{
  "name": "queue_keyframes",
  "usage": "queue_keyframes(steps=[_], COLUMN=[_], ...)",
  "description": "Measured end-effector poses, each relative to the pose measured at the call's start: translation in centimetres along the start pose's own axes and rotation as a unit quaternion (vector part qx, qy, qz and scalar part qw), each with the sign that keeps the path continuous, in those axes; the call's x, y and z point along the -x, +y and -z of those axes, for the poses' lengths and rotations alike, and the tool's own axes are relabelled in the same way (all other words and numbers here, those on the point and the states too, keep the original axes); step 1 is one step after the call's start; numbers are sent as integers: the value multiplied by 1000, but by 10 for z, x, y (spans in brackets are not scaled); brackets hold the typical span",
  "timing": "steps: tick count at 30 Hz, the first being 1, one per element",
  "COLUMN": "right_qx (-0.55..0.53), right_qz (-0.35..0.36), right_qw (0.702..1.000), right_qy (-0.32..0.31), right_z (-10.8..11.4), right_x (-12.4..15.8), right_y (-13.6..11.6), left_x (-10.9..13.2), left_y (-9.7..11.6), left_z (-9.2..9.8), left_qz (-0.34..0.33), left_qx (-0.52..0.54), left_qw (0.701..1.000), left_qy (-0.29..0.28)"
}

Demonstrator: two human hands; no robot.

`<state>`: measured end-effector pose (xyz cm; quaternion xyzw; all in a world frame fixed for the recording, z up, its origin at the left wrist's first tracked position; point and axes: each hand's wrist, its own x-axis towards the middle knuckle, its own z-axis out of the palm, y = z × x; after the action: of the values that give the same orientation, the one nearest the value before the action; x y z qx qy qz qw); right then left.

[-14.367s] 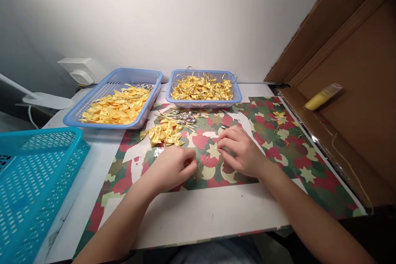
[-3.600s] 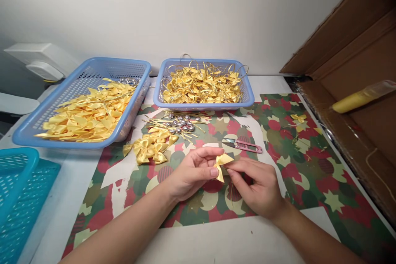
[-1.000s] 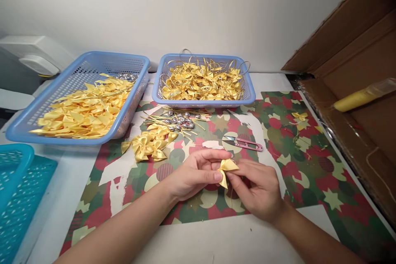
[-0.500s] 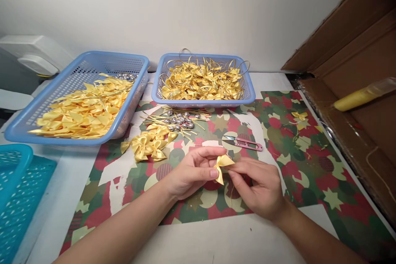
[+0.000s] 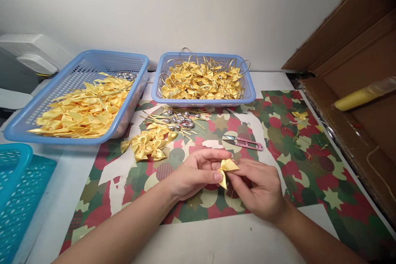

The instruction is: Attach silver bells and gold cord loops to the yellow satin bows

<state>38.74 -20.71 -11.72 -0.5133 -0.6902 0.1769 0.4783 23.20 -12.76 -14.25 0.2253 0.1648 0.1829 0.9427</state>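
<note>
A small yellow satin ribbon bow is pinched by my left hand, the thumb in front and the fingers behind it. At the bow's right side, my right hand has its thumb and forefinger closed against it; whether a cord is also between them is hidden. Beyond my left hand lies a pile of yellow bows. Just behind that pile are silver bells and loose gold cords. Pink-handled thread snips lie beyond my hands.
Two blue baskets stand at the back: the left basket holds yellow bows and silver bells, the right basket bows with gold cord loops. A teal basket is at left. Scraps lie at right beside a cardboard wall.
Both hands stay together at the bow. The bow has shifted slightly right and down with my left hand's fingers; the right hand has barely moved.
</note>
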Motion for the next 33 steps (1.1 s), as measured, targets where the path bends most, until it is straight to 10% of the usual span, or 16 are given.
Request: queue_keyframes(steps=[33], right_qx=[3], right_qz=[-21], right_qw=[1000], right_qy=[22], right_z=[1], right_x=[1], right_y=[2], left_x=[1], left_y=[6], left_z=[-4], left_qz=[-35], left_qx=[-7], left_qw=[999], left_qy=[21])
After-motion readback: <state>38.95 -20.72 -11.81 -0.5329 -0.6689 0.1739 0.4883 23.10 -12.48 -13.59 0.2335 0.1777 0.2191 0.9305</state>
